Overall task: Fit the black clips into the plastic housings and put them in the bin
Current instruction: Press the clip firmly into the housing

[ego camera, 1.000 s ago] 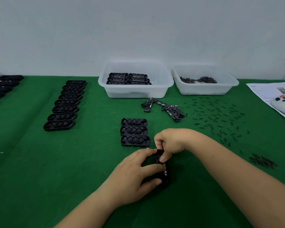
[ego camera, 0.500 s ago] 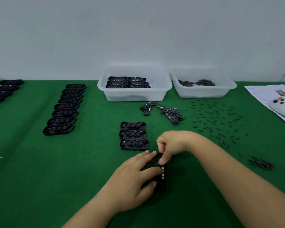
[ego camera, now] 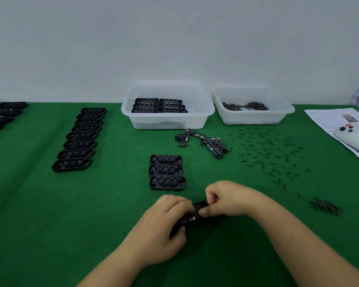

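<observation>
Tabletop (ego camera: 39, 235) first: it's covered edge to edge in green felt, with a pale wall right behind it. Two clear plastic tubs are parked at the back. The bin (ego camera: 167, 121) on the left has finished housings stacked inside in two neat columns, and the second tub (ego camera: 255, 118) just beside it holds a loose heap of small dark bits. Off at the right edge a paper sheet (ego camera: 327, 119) is laid out with a white controller (ego camera: 352, 137) sitting on it.

A long row of empty housings (ego camera: 79, 139) is lined up on the left side, and another batch of housings (ego camera: 2, 117) is cut off by the frame at far left. Three housings (ego camera: 166, 172) are stacked edge to edge in the middle, open side up. The pile of black clips (ego camera: 203, 142) is dumped just in front of the bin, and scattered pins (ego camera: 269, 150) are spread all over the felt to its right, with a tighter pin bundle (ego camera: 324, 208) nearer the front.

Front and centre, one housing (ego camera: 192, 216) is being held by both hands, tilted. It's gripped at its near end by the left hand (ego camera: 164, 228), fingers curled round it, and pinched at the far end by the right hand (ego camera: 226, 199), thumb and fingertips clamped on it. Whether it's touching the felt can't be told.
</observation>
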